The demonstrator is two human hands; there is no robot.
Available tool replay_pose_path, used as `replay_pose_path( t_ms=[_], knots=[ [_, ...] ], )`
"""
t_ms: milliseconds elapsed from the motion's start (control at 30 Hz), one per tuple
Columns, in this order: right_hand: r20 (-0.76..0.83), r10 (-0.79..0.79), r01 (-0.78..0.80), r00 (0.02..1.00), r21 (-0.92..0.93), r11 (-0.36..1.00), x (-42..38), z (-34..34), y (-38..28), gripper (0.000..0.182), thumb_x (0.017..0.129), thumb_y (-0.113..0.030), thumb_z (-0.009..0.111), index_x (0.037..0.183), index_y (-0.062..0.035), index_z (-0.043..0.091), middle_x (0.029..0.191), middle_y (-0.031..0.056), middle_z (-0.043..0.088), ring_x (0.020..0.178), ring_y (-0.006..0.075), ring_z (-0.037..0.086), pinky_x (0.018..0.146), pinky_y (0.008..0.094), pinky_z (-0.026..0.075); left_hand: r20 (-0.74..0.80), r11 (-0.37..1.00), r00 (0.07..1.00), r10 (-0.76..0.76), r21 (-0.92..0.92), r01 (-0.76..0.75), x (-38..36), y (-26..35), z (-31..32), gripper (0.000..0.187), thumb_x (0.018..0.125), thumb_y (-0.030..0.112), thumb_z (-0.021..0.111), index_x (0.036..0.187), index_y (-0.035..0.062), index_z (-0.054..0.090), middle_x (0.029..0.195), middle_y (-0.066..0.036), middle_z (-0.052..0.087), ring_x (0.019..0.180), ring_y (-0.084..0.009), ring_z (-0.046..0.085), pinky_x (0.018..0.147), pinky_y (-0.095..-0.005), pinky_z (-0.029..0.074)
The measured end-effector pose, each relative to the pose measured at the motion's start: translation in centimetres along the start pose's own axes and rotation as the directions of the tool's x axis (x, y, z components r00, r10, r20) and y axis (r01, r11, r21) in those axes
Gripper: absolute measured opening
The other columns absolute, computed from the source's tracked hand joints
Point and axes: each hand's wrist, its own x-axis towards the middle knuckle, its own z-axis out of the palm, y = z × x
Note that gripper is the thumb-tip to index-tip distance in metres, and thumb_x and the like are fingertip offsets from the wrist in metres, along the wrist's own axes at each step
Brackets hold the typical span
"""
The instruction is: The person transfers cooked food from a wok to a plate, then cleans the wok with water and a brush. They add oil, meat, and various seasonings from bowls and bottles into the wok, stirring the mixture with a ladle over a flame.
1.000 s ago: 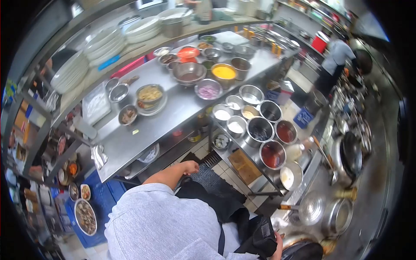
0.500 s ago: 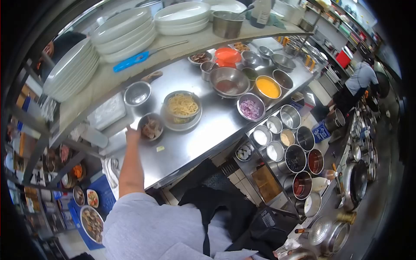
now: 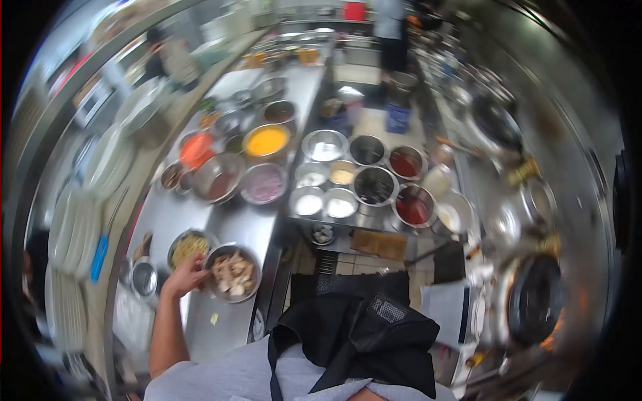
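Note:
My left hand (image 3: 189,275) grips the rim of a metal bowl (image 3: 232,273) with pale chopped pieces, perhaps meat or mushroom. Just behind the hand is a bowl of noodles (image 3: 190,249), partly hidden by the fingers and the bowl. A small empty metal bowl (image 3: 144,277) is to the left of the hand. My right hand does not show.
Farther along the counter are bowls of chopped purple onion (image 3: 263,184) and yellow liquid (image 3: 266,141). Metal pots of sauces (image 3: 414,204) stand right of them. A wok (image 3: 531,301) sits at the far right with flames beside it. Another person (image 3: 391,33) stands at the back.
The view has swung to the right. My left hand has taken hold of the bowl of pale pieces and brought it forward beside the noodles, near the counter's edge.

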Motion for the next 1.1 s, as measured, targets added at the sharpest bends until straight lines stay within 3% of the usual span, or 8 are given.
replay_pose_path(
  t_ms=[100,167,200,333,567,867,1033,1100],
  knots=[
    [0.095,0.152,-0.173,0.984,0.285,0.943,7.4,0.8,10.6,0.032,0.095,-0.036,0.06,0.119,-0.0148,0.059,0.07,0.0139,0.06,0.057,0.0302,0.061,0.048,0.0412,0.05,0.348,0.96,0.899,0.265,-0.004,-0.281,10.6,10.0,8.5,0.025,0.088,0.003,0.061,0.109,0.0028,0.047,0.082,-0.01,0.062,0.059,-0.0173,0.062,0.049,-0.0293,0.052],
    [-0.045,0.042,-0.009,0.998,0.572,0.82,-1.0,2.8,2.1,0.034,0.099,-0.043,0.049,0.085,-0.012,0.052,0.054,0.0053,0.045,0.038,0.0212,0.045,0.033,0.0365,0.034,0.487,0.925,0.8,0.351,-0.049,-0.376,15.4,16.0,16.7,0.025,0.089,0.003,0.059,0.111,0.0044,0.047,0.084,-0.011,0.064,0.06,-0.0175,0.064,0.049,-0.0279,0.054],
    [0.038,0.034,-0.05,0.999,0.64,0.766,-1.5,2.6,0.7,0.03,0.103,-0.046,0.041,0.101,-0.0198,0.056,0.057,-0.0001,0.043,0.042,0.016,0.041,0.037,0.032,0.036,0.53,0.908,0.754,0.388,-0.08,-0.411,16.6,19.2,21.4,0.022,0.09,0.003,0.058,0.11,0.0055,0.048,0.086,-0.012,0.065,0.061,-0.0175,0.065,0.049,-0.0269,0.054],
    [-0.081,0.031,0.033,0.996,0.68,0.732,-11.5,-2.8,-7.9,0.005,0.095,-0.013,0.055,0.093,-0.0146,0.05,0.057,-0.0019,0.042,0.041,0.0112,0.039,0.035,0.0283,0.03,0.704,0.891,0.548,0.452,-0.332,-0.309,17.9,25.4,40.3,0.015,0.094,0.004,0.058,0.105,0.006,0.047,0.095,-0.014,0.068,0.064,-0.0187,0.069,0.049,-0.0252,0.054],
    [-0.116,-0.147,0.167,0.982,0.9,0.402,-18.9,-8.6,-11.1,0.032,0.091,-0.006,0.06,0.119,-0.0123,0.045,0.073,0.0042,0.051,0.05,0.0146,0.05,0.043,0.028,0.043,0.875,0.93,0.334,0.35,-0.367,-0.013,11.5,24.9,63.8,0.013,0.097,0.007,0.059,0.102,0.0109,0.047,0.093,-0.009,0.067,0.063,-0.0173,0.067,0.052,-0.0254,0.052],
    [-0.415,0.177,0.062,0.893,0.502,0.862,-11.9,-19.0,-14.4,0.079,0.093,-0.003,0.053,0.159,-0.0157,0.012,0.068,0.003,0.048,0.05,0.0146,0.048,0.044,0.0312,0.043,0.945,0.98,0.261,0.196,-0.18,-0.081,12.1,23.9,83.7,0.016,0.095,0.006,0.058,0.106,0.0124,0.048,0.09,-0.006,0.066,0.062,-0.0153,0.063,0.05,-0.0271,0.052],
    [-0.123,0.153,0.087,0.981,0.971,0.223,-9.3,-26.9,-16.0,0.077,0.092,-0.005,0.052,0.158,-0.0161,0.014,0.074,0.0056,0.05,0.049,0.0126,0.045,0.044,0.0311,0.042,0.935,0.983,0.31,0.173,-0.144,-0.113,7.9,28.4,87.1,0.018,0.094,0.006,0.058,0.109,0.013,0.05,0.092,-0.004,0.066,0.065,-0.0141,0.063,0.052,-0.0276,0.052],
    [-0.173,0.141,0.123,0.975,0.944,0.306,-8.8,-27.1,-18.1,0.077,0.092,-0.006,0.052,0.158,-0.0172,0.014,0.073,0.0053,0.049,0.049,0.0128,0.045,0.044,0.0309,0.042,0.937,0.982,0.301,0.178,-0.148,-0.119,7.1,30.2,89.0,0.016,0.094,0.007,0.059,0.105,0.0134,0.049,0.087,-0.002,0.063,0.065,-0.0123,0.06,0.052,-0.0277,0.051]
  ],
)
